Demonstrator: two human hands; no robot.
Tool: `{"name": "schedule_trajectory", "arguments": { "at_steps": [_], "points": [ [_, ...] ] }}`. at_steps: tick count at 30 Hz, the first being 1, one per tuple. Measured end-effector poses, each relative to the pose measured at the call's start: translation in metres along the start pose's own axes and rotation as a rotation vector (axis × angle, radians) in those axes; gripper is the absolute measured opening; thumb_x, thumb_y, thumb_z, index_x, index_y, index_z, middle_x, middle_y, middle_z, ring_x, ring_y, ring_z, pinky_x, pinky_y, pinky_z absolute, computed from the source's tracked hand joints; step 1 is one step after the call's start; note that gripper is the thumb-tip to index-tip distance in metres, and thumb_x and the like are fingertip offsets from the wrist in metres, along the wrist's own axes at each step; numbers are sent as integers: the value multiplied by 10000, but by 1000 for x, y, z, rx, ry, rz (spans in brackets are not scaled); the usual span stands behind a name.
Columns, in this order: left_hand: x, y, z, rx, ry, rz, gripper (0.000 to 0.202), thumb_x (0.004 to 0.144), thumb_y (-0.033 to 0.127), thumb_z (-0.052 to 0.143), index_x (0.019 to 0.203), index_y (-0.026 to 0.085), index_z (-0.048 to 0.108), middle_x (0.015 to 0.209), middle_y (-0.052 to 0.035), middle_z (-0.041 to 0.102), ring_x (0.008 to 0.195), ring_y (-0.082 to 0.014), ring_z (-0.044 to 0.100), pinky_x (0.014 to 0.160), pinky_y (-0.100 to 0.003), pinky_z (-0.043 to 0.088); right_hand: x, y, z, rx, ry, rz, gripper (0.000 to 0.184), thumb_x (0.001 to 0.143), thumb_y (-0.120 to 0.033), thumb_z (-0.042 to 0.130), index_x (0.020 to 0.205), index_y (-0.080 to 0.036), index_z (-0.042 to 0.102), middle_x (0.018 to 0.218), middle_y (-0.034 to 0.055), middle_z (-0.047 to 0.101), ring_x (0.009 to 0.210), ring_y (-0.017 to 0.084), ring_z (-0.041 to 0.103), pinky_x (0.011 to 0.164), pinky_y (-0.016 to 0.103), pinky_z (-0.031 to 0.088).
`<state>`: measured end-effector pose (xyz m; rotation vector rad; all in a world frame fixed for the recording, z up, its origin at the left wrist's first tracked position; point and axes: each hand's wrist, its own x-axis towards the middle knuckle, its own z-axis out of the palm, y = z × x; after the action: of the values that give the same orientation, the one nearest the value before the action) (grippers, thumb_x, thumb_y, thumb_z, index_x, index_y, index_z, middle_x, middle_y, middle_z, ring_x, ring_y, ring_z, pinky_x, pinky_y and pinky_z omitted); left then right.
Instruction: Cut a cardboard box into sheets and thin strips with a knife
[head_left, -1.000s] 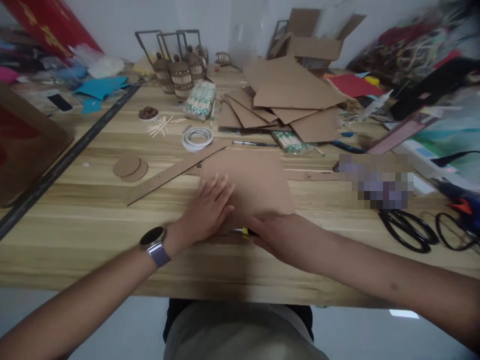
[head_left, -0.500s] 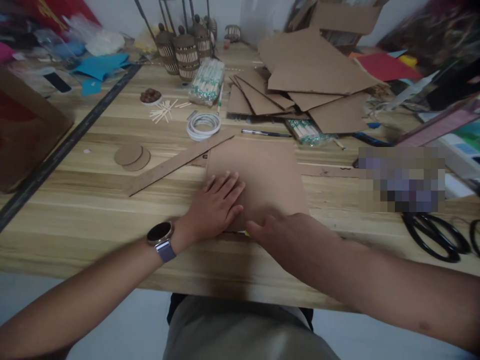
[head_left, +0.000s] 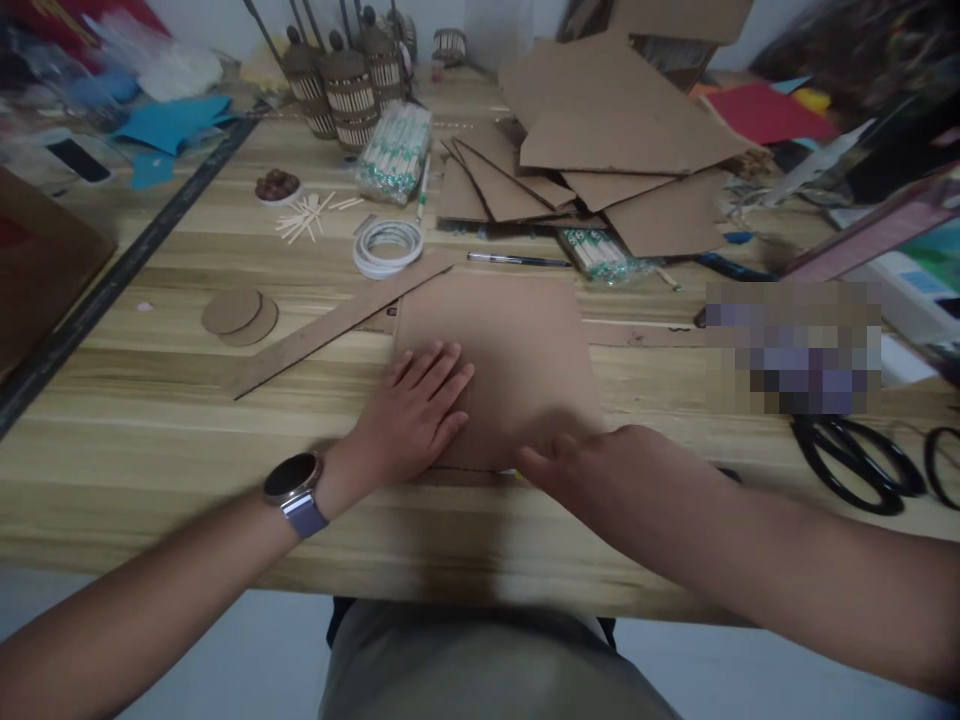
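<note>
A square sheet of brown cardboard [head_left: 510, 330] lies flat on the table in front of me. My left hand [head_left: 412, 410] presses on its left side, palm down with fingers stretched out; a watch is on that wrist. At the sheet's near edge, my right hand [head_left: 574, 460] is closed around a utility knife [head_left: 517, 474]. Only a bit of its yellow body and pale tip shows; my fingers hide the rest. A dark cut line runs along this near edge, left of the knife. Under the sheet's far left corner rests a long cardboard strip [head_left: 337, 325].
Two cardboard discs [head_left: 240, 315] lie at left, near a white coil [head_left: 387, 247] and small sticks [head_left: 304, 217]. Behind the sheet are a pen [head_left: 517, 259] and stacked cardboard pieces [head_left: 630, 115]. Black-handled scissors [head_left: 859, 465] lie at right, beside a blurred-out patch.
My right hand has drawn the knife rightward along the sheet's near edge, and more of the cut line shows. My left hand stays pressed on the cardboard. The view has shifted slightly.
</note>
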<state>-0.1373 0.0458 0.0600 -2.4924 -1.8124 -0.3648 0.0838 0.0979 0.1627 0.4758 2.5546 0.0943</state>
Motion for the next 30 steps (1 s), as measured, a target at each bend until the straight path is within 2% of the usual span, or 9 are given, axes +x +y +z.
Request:
{"name": "schedule_trajectory", "arguments": {
  "at_steps": [5, 10, 14, 19, 22, 25, 27, 30],
  "points": [
    [0, 0, -1, -11, -10, -11, 519, 1036, 367, 352, 1476, 111, 455, 1572, -182, 395, 1475, -333, 316, 1182, -549, 254, -9, 9, 15, 3, 62, 8, 328, 784, -14, 605, 1003, -247, 679, 666, 23, 697, 491, 172, 652, 408, 284, 132],
    [0, 0, -2, 4, -30, -4, 523, 1040, 365, 340, 1485, 110, 439, 1583, -180, 378, 1484, -332, 298, 1184, -548, 249, -22, 19, 31, -54, 104, 4, 460, 750, -20, 596, 1131, -271, 662, 668, 10, 682, 460, 175, 634, 419, 301, 110],
    [0, -1, -2, 40, -40, 15, 536, 1050, 379, 299, 1481, 94, 441, 1581, -189, 378, 1480, -349, 300, 1172, -546, 272, -37, 32, 46, -67, 210, -25, 526, 728, -1, 561, 1175, -268, 636, 618, -17, 645, 415, 150, 570, 429, 310, 122],
    [-1, -2, -2, 56, -47, 20, 540, 1052, 387, 294, 1494, 103, 422, 1585, -176, 376, 1487, -334, 287, 1180, -534, 260, -58, 47, 67, -103, 305, 12, 686, 677, 45, 525, 1287, -264, 581, 636, -22, 652, 417, 152, 558, 443, 309, 130],
    [-1, -3, -3, 55, -52, 21, 536, 1051, 381, 300, 1500, 111, 414, 1588, -171, 372, 1491, -323, 282, 1184, -524, 259, -74, 59, 80, -109, 263, 15, 584, 659, 57, 514, 1127, -268, 640, 611, -25, 618, 424, 158, 554, 450, 307, 147],
    [-1, -3, -3, 70, -47, 27, 543, 1055, 384, 273, 1497, 104, 419, 1587, -179, 371, 1488, -330, 286, 1180, -533, 270, -94, 79, 93, -124, 217, 69, 468, 701, 59, 470, 982, -271, 648, 643, -12, 618, 454, 171, 567, 460, 307, 195],
    [-1, -3, -2, 77, -45, 31, 553, 1056, 392, 253, 1489, 96, 430, 1582, -188, 377, 1482, -339, 298, 1174, -545, 281, -107, 93, 101, -96, 230, 111, 424, 789, 22, 436, 999, -281, 647, 664, -4, 624, 481, 178, 581, 460, 302, 214],
    [0, -3, -1, 68, -39, 19, 551, 1052, 402, 266, 1476, 103, 450, 1574, -188, 389, 1477, -340, 309, 1177, -550, 285, -111, 104, 108, -72, 283, 255, 299, 983, -215, 397, 1139, -263, 648, 811, 52, 665, 590, 198, 617, 477, 293, 280]
  ]
}}
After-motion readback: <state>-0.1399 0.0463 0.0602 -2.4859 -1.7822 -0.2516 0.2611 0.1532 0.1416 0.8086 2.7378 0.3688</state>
